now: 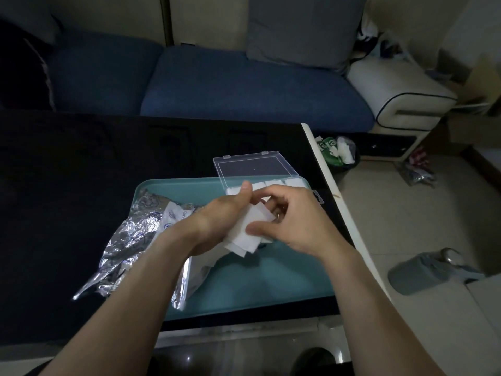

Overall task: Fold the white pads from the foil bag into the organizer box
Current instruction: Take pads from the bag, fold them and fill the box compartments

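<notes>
Two hands, the left hand (217, 221) and right hand (295, 221), pinch one white pad (250, 233) mid-fold above the tray (271, 283), foil bag (135, 240) left, so the next move likely calls for tucking it into the part-filled box (295, 183) behind.

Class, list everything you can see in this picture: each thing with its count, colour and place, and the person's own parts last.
white pads: small stack, white, held in both hands over the tray
organizer box: one, clear, lid open, tray's far right corner, white pads inside
foil bag: one, silver, tray's left edge
tray: one, teal, on the table
table: one, black
sofa: one, blue, behind the table
bin: one, grey, floor at right
left hand: one, gripping the pads
right hand: one, gripping the pads
</notes>
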The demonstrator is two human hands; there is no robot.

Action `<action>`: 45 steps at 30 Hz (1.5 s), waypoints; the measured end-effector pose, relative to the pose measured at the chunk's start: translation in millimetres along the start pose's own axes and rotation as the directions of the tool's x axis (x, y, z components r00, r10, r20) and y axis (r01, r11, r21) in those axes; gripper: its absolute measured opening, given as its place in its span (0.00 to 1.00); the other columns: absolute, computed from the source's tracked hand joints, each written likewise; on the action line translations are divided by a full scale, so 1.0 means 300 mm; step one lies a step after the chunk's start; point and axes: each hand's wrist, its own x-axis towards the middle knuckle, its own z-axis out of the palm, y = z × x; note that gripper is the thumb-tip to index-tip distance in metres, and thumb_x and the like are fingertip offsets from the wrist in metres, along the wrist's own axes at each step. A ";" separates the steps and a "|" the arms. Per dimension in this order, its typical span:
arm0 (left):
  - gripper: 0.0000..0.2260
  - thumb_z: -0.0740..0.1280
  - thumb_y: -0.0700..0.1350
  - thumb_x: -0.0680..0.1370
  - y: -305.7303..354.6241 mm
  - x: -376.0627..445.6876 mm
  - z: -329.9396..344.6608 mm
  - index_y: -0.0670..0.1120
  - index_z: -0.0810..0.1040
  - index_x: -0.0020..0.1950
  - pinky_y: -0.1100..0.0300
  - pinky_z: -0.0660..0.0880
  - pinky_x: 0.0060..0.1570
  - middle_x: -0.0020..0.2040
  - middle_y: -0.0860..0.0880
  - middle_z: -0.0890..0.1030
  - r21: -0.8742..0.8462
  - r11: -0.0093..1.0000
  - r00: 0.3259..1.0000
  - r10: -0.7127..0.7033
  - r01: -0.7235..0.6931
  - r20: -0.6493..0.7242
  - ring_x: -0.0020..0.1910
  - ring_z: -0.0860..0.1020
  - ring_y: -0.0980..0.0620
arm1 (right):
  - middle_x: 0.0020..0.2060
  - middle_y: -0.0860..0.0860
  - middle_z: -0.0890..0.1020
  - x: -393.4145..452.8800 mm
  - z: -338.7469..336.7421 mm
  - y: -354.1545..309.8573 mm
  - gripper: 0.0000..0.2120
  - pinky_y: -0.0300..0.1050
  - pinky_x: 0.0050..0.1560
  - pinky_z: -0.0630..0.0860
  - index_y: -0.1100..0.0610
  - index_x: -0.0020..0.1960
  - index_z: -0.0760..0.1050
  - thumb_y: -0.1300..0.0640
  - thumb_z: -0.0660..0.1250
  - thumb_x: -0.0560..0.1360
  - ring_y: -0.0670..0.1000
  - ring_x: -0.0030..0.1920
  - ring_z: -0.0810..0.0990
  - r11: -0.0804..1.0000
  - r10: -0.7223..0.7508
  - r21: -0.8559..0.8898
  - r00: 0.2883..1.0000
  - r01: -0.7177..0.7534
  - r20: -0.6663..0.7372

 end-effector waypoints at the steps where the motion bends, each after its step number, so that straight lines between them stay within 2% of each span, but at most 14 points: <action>1: 0.26 0.52 0.62 0.82 0.002 0.003 -0.003 0.45 0.82 0.51 0.58 0.77 0.37 0.39 0.45 0.83 -0.033 0.999 1.000 -0.001 0.001 0.001 0.37 0.81 0.48 | 0.40 0.44 0.83 0.002 0.007 -0.002 0.21 0.32 0.38 0.74 0.51 0.56 0.82 0.57 0.83 0.65 0.40 0.37 0.80 1.000 -0.017 -0.024 1.000 0.017 -0.003; 6: 0.29 0.47 0.64 0.82 -0.002 0.003 -0.020 0.49 0.83 0.51 0.61 0.77 0.30 0.34 0.49 0.84 -0.042 0.999 0.998 0.011 -0.014 -0.066 0.32 0.81 0.52 | 0.43 0.44 0.80 0.014 0.025 0.009 0.13 0.38 0.42 0.73 0.47 0.44 0.80 0.52 0.83 0.65 0.46 0.44 0.79 0.994 -0.083 -0.071 0.994 0.078 -0.071; 10: 0.33 0.46 0.64 0.82 -0.011 0.009 -0.032 0.40 0.80 0.57 0.60 0.68 0.27 0.39 0.37 0.81 -0.147 0.989 1.000 0.016 -0.019 -0.020 0.31 0.75 0.45 | 0.43 0.42 0.84 0.014 0.010 0.005 0.11 0.47 0.44 0.77 0.47 0.40 0.80 0.55 0.81 0.67 0.49 0.44 0.82 0.996 -0.054 0.062 0.988 0.064 -0.144; 15: 0.15 0.57 0.42 0.83 -0.006 0.009 -0.040 0.38 0.80 0.45 0.54 0.66 0.33 0.33 0.40 0.78 -0.190 0.976 0.981 0.069 -0.104 -0.184 0.32 0.73 0.45 | 0.41 0.48 0.87 0.000 -0.052 -0.001 0.12 0.42 0.39 0.81 0.54 0.46 0.80 0.55 0.79 0.65 0.48 0.40 0.85 0.922 -0.034 0.375 0.985 0.096 -0.168; 18: 0.10 0.60 0.39 0.82 -0.017 0.021 -0.051 0.36 0.81 0.54 0.50 0.74 0.45 0.44 0.36 0.82 -0.123 0.985 0.974 0.090 -0.117 -0.207 0.42 0.77 0.43 | 0.42 0.53 0.88 -0.006 -0.069 0.000 0.13 0.41 0.40 0.82 0.56 0.48 0.80 0.56 0.77 0.65 0.50 0.42 0.87 0.875 -0.008 0.482 0.996 0.048 -0.084; 23: 0.11 0.60 0.44 0.84 0.007 0.006 -0.017 0.41 0.80 0.54 0.61 0.76 0.31 0.42 0.44 0.84 -0.278 0.954 0.988 0.083 -0.116 -0.127 0.35 0.82 0.52 | 0.41 0.45 0.87 0.013 -0.033 0.024 0.07 0.39 0.43 0.79 0.50 0.47 0.82 0.54 0.77 0.70 0.45 0.43 0.86 0.972 -0.004 0.234 0.993 0.032 -0.120; 26: 0.17 0.58 0.49 0.84 0.017 -0.009 -0.008 0.37 0.77 0.58 0.52 0.82 0.37 0.47 0.40 0.85 -0.402 0.915 0.997 0.065 -0.040 0.048 0.43 0.84 0.43 | 0.39 0.43 0.85 0.022 -0.012 0.035 0.06 0.31 0.40 0.71 0.50 0.46 0.84 0.53 0.79 0.70 0.41 0.41 0.82 0.999 -0.011 0.034 0.973 0.019 -0.229; 28: 0.15 0.61 0.47 0.83 0.010 -0.010 -0.009 0.36 0.77 0.60 0.52 0.82 0.41 0.51 0.37 0.84 -0.342 0.938 0.988 0.103 -0.058 0.115 0.47 0.83 0.40 | 0.40 0.43 0.84 0.025 0.008 0.036 0.09 0.31 0.41 0.72 0.52 0.48 0.84 0.53 0.79 0.69 0.41 0.43 0.81 0.999 -0.039 -0.017 0.943 0.036 -0.331; 30: 0.10 0.64 0.41 0.81 0.000 -0.003 -0.001 0.37 0.77 0.60 0.58 0.80 0.36 0.49 0.38 0.84 -0.322 0.939 0.990 0.138 -0.121 0.031 0.42 0.84 0.44 | 0.49 0.43 0.81 0.030 0.018 0.032 0.17 0.30 0.46 0.72 0.51 0.56 0.82 0.56 0.80 0.69 0.42 0.50 0.79 0.992 -0.114 -0.088 0.917 0.086 -0.381; 33: 0.10 0.66 0.37 0.80 -0.012 0.020 0.006 0.40 0.76 0.61 0.57 0.81 0.36 0.51 0.40 0.84 -0.346 0.911 0.965 0.159 -0.225 -0.208 0.41 0.85 0.46 | 0.67 0.44 0.71 0.030 0.012 0.023 0.39 0.32 0.58 0.72 0.47 0.74 0.68 0.59 0.80 0.67 0.41 0.66 0.72 0.988 -0.152 -0.060 0.958 0.142 -0.244; 35: 0.10 0.66 0.38 0.80 -0.015 0.030 0.008 0.40 0.77 0.61 0.51 0.82 0.44 0.50 0.40 0.85 -0.319 0.917 0.961 0.173 -0.237 -0.216 0.45 0.85 0.43 | 0.73 0.43 0.66 0.026 0.022 0.022 0.50 0.36 0.66 0.72 0.44 0.79 0.58 0.55 0.83 0.65 0.41 0.71 0.68 0.995 -0.096 -0.014 0.987 0.096 -0.125; 37: 0.08 0.67 0.40 0.80 -0.019 0.026 0.017 0.39 0.79 0.58 0.55 0.80 0.39 0.47 0.40 0.85 -0.260 0.942 0.973 0.177 -0.212 -0.151 0.42 0.84 0.45 | 0.74 0.43 0.65 0.025 0.046 0.020 0.57 0.47 0.68 0.74 0.45 0.80 0.54 0.50 0.84 0.61 0.44 0.71 0.69 0.999 -0.039 -0.006 0.998 0.039 -0.054; 42: 0.10 0.70 0.42 0.77 -0.020 0.010 0.031 0.37 0.80 0.54 0.55 0.77 0.39 0.45 0.40 0.84 -0.268 0.955 0.991 0.130 -0.125 0.003 0.43 0.83 0.45 | 0.69 0.48 0.73 0.024 0.079 0.003 0.46 0.49 0.68 0.72 0.52 0.78 0.63 0.61 0.81 0.64 0.47 0.67 0.73 0.989 -0.115 -0.101 0.993 0.112 -0.026; 45: 0.10 0.70 0.40 0.77 -0.016 0.004 0.015 0.36 0.79 0.56 0.55 0.78 0.38 0.45 0.40 0.83 -0.320 0.945 0.996 0.083 -0.071 0.024 0.43 0.82 0.44 | 0.68 0.45 0.69 0.015 0.092 0.006 0.48 0.50 0.67 0.74 0.47 0.77 0.61 0.59 0.82 0.64 0.47 0.68 0.72 0.994 -0.102 -0.027 0.994 0.102 0.027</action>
